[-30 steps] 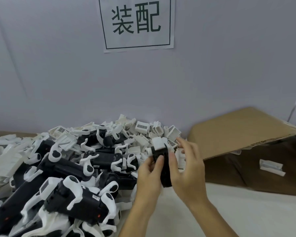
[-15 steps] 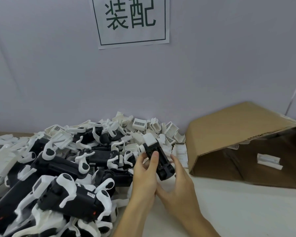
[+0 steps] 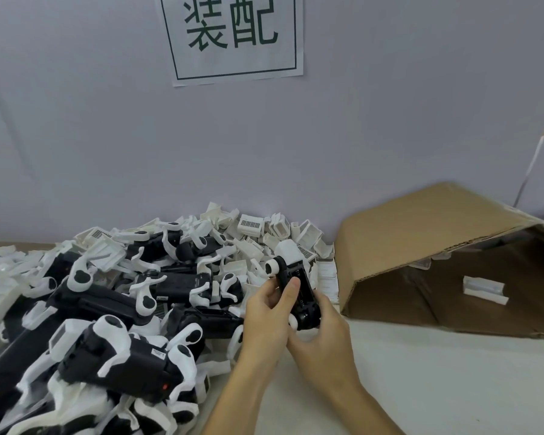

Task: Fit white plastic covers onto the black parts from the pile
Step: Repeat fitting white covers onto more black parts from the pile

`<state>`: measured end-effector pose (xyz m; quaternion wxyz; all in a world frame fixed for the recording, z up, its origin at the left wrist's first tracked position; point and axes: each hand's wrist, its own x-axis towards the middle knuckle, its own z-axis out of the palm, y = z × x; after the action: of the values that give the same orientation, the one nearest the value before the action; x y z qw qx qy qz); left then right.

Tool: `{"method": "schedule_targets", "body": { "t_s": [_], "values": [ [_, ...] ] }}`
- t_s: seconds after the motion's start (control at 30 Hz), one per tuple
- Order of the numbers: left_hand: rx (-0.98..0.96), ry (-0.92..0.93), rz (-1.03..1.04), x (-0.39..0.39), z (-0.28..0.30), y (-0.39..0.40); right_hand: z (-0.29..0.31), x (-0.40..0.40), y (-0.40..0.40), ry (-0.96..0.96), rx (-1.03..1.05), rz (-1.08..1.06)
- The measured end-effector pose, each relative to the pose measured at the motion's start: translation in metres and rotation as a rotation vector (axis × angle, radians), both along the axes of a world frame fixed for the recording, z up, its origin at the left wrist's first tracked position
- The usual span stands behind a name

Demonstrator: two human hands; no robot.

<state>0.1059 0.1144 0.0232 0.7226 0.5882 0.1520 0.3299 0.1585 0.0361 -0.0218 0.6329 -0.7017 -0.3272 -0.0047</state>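
Both hands grasp black part (image 3: 300,296) above table (image 3: 437,387), beside pile (image 3: 123,309). Left hand (image 3: 269,312) thumb on its top; right hand (image 3: 324,337) cradles lower end, fingertips hidden. White cover (image 3: 291,254) on far end. Cardboard box (image 3: 421,233) cut off right.

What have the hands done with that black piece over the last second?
Both hands, left and right, have lowered the black part and tipped it from upright to slanted, its white cover pointing away. The right hand moved from its side to cup its lower end. The pile and cardboard box look unchanged.
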Motion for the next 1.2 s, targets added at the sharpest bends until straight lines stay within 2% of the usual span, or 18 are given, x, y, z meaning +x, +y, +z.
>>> {"method": "schedule_targets", "body": {
  "t_s": [0.2,0.4,0.57,0.77,0.87,1.03,1.2],
  "values": [
    [0.015,-0.019,0.005,0.0,0.002,-0.003,0.002,0.001,0.001,0.097,0.017,-0.004],
    [0.017,-0.025,-0.064,-0.002,0.007,-0.004,0.008,-0.003,-0.007,0.027,0.079,-0.06],
    [0.054,0.0,0.006,-0.003,0.003,-0.002,0.006,0.0,-0.007,0.009,0.026,-0.037],
    [0.08,0.017,0.06,0.001,-0.004,0.001,0.0,0.008,-0.001,0.07,-0.06,0.124],
    [0.186,0.029,0.061,0.002,-0.008,0.004,-0.001,0.007,-0.003,0.049,-0.019,0.119],
    [0.458,0.106,0.096,0.004,-0.017,0.006,0.0,0.005,-0.008,-0.015,0.175,0.032],
    [0.751,0.142,0.062,0.0,-0.021,0.004,0.004,0.01,-0.006,0.097,0.291,-0.034]
  ]
}}
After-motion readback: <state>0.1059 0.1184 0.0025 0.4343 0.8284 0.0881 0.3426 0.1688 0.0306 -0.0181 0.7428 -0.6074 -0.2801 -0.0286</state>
